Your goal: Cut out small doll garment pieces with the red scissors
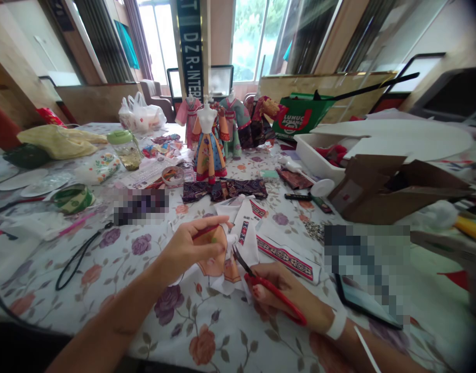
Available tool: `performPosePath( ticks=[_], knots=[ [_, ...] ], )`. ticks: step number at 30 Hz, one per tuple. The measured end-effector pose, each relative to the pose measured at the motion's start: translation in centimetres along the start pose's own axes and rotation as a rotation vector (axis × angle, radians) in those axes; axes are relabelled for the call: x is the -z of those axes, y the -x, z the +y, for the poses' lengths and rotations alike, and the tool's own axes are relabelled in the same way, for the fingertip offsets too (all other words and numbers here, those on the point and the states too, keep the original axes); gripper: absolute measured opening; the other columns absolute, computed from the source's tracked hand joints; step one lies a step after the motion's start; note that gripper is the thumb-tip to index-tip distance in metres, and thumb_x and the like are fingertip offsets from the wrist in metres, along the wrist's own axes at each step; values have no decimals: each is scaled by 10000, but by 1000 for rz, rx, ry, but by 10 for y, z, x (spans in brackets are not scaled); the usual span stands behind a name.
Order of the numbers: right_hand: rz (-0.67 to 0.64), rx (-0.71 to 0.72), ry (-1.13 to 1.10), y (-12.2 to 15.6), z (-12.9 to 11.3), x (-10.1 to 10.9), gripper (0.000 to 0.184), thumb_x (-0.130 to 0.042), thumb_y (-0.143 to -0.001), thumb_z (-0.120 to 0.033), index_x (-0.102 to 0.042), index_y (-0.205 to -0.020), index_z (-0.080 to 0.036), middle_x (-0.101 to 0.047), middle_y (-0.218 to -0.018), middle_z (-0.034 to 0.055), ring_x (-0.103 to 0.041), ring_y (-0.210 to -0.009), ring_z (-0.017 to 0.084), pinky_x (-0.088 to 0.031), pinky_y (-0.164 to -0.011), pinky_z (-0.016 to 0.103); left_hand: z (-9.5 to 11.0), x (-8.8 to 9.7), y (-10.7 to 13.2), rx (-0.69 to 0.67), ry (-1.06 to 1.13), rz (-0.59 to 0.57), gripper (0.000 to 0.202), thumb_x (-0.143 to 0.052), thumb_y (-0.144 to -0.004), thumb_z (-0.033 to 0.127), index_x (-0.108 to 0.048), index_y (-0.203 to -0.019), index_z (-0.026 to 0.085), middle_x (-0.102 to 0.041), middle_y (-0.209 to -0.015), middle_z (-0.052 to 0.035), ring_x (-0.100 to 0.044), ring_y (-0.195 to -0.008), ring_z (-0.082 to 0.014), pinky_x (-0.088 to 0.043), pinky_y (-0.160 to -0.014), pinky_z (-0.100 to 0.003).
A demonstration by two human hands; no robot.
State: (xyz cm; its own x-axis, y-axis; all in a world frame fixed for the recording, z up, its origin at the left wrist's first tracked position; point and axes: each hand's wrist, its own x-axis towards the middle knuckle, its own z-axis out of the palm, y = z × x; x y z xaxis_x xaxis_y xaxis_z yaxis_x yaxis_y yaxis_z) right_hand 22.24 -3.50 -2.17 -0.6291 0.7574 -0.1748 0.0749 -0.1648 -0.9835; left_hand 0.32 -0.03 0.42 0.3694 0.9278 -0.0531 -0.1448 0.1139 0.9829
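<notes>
Right now, from my remote seat, I see the left hand [201, 241] at the centre of the frame, thumb and fingers closed on an orange cloth piece [207, 265] edged in white. Just right of it and below, the right hand [278, 285] grips red-handled scissors [274, 294], their tips right at the cloth (whether the blades bite into it, I can't tell). The two hands are near each other but apart. Right of centre, white fabric printed with a red-and-black border [287, 258] lies flat on the flowered tablecloth [134, 313]. Beyond it I make out a folded dark patterned cloth [224, 190] and, at upper centre, a small dress form [207, 118] in an orange skirt. A cardboard box [352, 189] sits at the right; a green-lidded jar [126, 153] stands at the upper left.
</notes>
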Motion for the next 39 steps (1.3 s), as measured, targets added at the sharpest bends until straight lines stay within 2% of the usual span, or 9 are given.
performPosePath(
  ticks=[4,7,10,16,22,32,37,39],
  knots=[
    [-43,-19,34,0,0,1,531,-601,-724,-664,-465,-611,-163,-420,-477,-49,-378,-414,64,-302,-410,195,-1,-3,2,12,197,-127,490,-753,-697,129,-639,-1164,218,-658,-772,2,-594,-638,-89,-485,-632,-192],
    [-58,1,50,1,0,2,540,-597,-722,-671,-470,-617,-156,-435,-496,-41,-371,-424,60,-273,-409,189,-3,-5,1,7,243,-154,468,-744,-706,108,-649,-1151,220,-665,-793,-2,-596,-648,-78,-482,-625,-169],
    [-56,7,49,1,0,2,557,-595,-708,-688,-474,-615,-152,-445,-494,-33,-382,-422,63,-268,-404,189,-4,-6,1,16,248,-148,488,-754,-692,100,-649,-1154,213,-669,-803,-10,-606,-682,-87,-484,-634,-163],
    [-34,23,33,0,0,3,555,-590,-712,-690,-457,-604,-162,-447,-478,-32,-395,-410,69,-283,-401,195,-7,-9,1,75,239,-140,525,-775,-659,119,-642,-1160,201,-652,-750,-8,-614,-636,-113,-500,-599,-201],
    [-5,41,12,0,3,1,542,-577,-730,-682,-470,-622,-162,-449,-474,-35,-391,-407,73,-307,-402,202,-8,-11,1,100,267,-117,545,-771,-655,123,-624,-1174,201,-670,-904,-48,-634,-620,-127,-514,-592,-237],
    [17,0,-29,-1,4,-1,538,-645,-684,-660,-455,-585,-166,-433,-437,-64,-383,-385,55,-300,-393,184,-7,-14,2,144,261,-117,577,-774,-646,136,-606,-1198,161,-651,-703,-17,-619,-597,-134,-504,-564,-231],
    [68,23,-110,-1,12,-1,518,-668,-685,-632,-454,-567,-176,-431,-395,-68,-389,-351,66,-351,-391,210,-8,-12,2,133,232,-129,576,-777,-654,154,-610,-1204,186,-662,-756,-27,-615,-600,-135,-506,-564,-240],
    [93,47,-150,0,12,-1,512,-660,-690,-637,-453,-577,-182,-416,-389,-74,-390,-344,73,-377,-394,226,-8,-10,2,94,170,-113,556,-778,-659,162,-623,-1193,191,-676,-861,-49,-623,-662,-140,-512,-616,-243]
  ],
)
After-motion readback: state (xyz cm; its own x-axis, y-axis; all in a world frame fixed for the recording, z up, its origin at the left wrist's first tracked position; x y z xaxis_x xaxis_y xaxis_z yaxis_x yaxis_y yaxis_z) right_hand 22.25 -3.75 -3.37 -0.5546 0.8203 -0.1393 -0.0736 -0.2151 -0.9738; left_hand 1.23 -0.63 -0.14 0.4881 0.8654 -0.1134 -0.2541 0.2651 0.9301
